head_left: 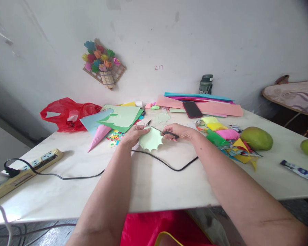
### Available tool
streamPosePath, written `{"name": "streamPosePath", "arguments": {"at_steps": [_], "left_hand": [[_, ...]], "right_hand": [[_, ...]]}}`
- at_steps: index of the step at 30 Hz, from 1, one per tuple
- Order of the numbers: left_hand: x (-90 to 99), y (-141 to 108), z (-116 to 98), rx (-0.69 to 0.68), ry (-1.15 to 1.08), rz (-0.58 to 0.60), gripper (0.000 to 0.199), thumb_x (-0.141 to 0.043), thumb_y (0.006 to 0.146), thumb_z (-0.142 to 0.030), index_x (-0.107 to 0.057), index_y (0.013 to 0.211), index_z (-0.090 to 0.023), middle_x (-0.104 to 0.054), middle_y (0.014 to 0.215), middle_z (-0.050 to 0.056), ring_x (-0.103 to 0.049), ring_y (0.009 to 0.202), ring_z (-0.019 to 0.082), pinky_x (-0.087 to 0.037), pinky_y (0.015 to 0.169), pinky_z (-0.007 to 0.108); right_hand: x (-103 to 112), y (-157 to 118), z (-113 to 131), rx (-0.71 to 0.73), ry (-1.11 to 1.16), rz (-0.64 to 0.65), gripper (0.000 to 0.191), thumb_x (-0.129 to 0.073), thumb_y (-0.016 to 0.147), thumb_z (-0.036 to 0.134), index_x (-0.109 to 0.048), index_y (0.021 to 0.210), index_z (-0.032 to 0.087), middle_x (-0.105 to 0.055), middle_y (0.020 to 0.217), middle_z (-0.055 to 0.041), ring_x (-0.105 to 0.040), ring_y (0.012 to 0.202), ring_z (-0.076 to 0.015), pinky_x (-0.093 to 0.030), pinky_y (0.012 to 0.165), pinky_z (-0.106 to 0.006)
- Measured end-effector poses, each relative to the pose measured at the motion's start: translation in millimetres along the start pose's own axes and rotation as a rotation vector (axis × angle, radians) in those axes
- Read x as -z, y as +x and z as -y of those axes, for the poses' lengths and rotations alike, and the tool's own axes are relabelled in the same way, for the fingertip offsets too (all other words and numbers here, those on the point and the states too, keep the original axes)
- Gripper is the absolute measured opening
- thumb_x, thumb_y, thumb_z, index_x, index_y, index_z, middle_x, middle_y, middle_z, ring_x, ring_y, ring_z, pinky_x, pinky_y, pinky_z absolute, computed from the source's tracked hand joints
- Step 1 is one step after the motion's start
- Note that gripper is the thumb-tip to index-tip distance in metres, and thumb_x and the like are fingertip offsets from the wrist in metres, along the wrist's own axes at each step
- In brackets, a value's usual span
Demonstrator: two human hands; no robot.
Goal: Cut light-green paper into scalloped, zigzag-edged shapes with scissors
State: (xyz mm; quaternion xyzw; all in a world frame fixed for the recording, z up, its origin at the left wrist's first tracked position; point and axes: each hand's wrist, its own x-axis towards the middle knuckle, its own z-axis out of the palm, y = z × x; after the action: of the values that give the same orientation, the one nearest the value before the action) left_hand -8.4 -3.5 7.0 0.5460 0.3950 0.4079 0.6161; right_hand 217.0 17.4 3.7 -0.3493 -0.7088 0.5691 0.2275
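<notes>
A black cord (178, 170) crosses the white table (169, 191). Just beyond, the left hand (137, 134) pinches a scalloped green paper (152, 140); the right hand (179, 131) grips scissors (173, 134) at its far edge. If the paper twists, the blades could stray and tear a scallop.

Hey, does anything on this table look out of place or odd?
Two things, mildly. A green fruit sits beside a jumble of paper scraps, which seems odd for food. And a black cord trails loosely across the table near the scalloped paper in the left hand, where it might get in the way.
</notes>
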Motion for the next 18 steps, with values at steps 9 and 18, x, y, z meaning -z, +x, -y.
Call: {"name": "streamPosePath", "arguments": {"at_steps": [9,18], "left_hand": [[-4.6,0.0,-0.4,0.005,-0.018,0.028,0.032,-0.074,0.060,-0.032,-0.064,0.080,-0.009,-0.067,0.070,0.007,-0.062,0.059,0.016,-0.048,0.057,0.026],[-7.3,2.4,1.2,-0.011,-0.028,-0.008,0.031,-0.074,0.059,-0.032,-0.063,0.078,-0.009,-0.065,0.067,0.007,-0.061,0.057,0.015,-0.047,0.054,0.025]], "right_hand": [[1.4,1.2,-2.6,-0.004,-0.002,0.011,0.020,-0.049,0.068,0.017,-0.063,0.081,0.011,-0.053,0.047,0.0016,-0.042,0.039,-0.0071,-0.030,0.036,-0.018],[-0.7,2.8,-2.3,0.004,0.027,-0.031,0.010,-0.051,0.069,0.016,-0.060,0.072,0.011,-0.056,0.050,-0.0001,-0.043,0.039,-0.0069,-0.030,0.036,-0.019]]}}
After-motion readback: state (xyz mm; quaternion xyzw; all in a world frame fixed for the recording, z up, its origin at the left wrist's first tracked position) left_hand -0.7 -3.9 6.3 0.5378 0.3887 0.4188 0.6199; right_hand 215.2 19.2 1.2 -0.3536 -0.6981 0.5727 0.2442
